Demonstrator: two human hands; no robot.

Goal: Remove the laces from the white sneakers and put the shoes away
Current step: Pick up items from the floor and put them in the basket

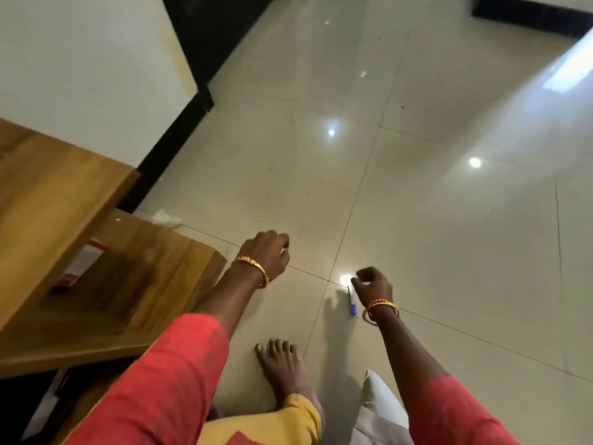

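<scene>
Reaching over the glossy tiled floor [417,203] with both hands.
Left hand [266,252] hung with fingers curled under, whether pinching anything I cannot tell; right hand [372,285], at its four o'clock, pinched a blue-tipped pen [352,300]. Bare foot [280,364] stood at six o'clock, wooden shelf [128,284] at nine. Sneakers were out of view.
</scene>
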